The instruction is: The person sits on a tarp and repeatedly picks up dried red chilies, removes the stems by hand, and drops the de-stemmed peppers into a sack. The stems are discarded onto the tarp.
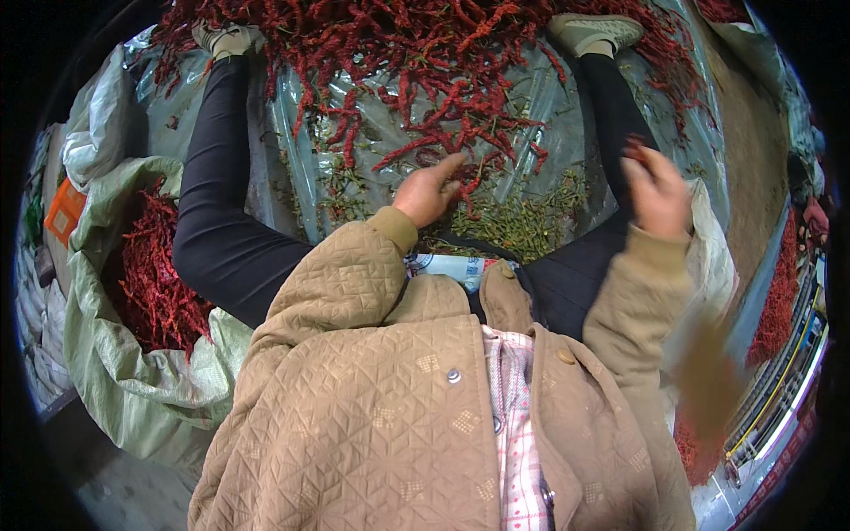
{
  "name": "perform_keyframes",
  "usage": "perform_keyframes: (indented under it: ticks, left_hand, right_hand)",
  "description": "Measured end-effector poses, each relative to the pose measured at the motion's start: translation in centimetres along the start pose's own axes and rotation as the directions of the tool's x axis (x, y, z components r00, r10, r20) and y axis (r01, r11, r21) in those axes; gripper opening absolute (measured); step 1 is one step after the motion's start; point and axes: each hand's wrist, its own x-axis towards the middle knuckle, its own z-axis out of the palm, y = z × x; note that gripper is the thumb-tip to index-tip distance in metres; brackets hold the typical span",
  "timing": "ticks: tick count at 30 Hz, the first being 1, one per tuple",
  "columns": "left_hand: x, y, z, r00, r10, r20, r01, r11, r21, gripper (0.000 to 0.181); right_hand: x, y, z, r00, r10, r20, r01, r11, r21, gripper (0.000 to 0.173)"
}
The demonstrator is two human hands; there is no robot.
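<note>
Long, wrinkled red chili peppers (pixel 398 40) lie heaped on a clear plastic sheet (pixel 265 166) between my outstretched legs. My left hand (pixel 448 176) is at the near edge of the loose peppers, close to one pepper; whether its fingers hold anything is not clear. On the right, above my thigh, my right hand (pixel 641 156) is blurred, with a small dark red piece at its fingertips, likely a chili pepper. Green stems (pixel 538 222) lie scattered on the sheet close to my lap.
An open pale green woven sack (pixel 99 318) of red chilies stands by my left thigh. A white sack (pixel 710 245) is beside my right thigh. An orange object (pixel 64 211) lies at far left. More red peppers (pixel 777 299) are spread at far right.
</note>
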Motion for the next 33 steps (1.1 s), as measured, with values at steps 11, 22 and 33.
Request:
perform_keyframes:
  ticks: [11,22,33]
  left_hand:
    - [-1.8,-2.1,0.3,0.977,-0.129,0.172,0.104,0.983,0.149,0.020]
    - [-1.9,-0.7,-0.4,0.945,-0.181,0.273,0.120,0.967,0.227,0.021]
    - [0.0,2.8,-4.5,0.824,-0.503,0.261,0.421,0.236,-0.876,0.013]
  right_hand:
    - [-0.4,-0.2,1.9,0.977,0.137,0.162,-0.126,0.989,-0.079,0.017]
    - [-1.2,0.6,19.0,0.909,-0.072,0.411,0.128,0.986,-0.111,0.021]
    - [-0.5,-2.7,15.3,0.830,0.118,0.545,-0.445,0.730,0.519,0.023]
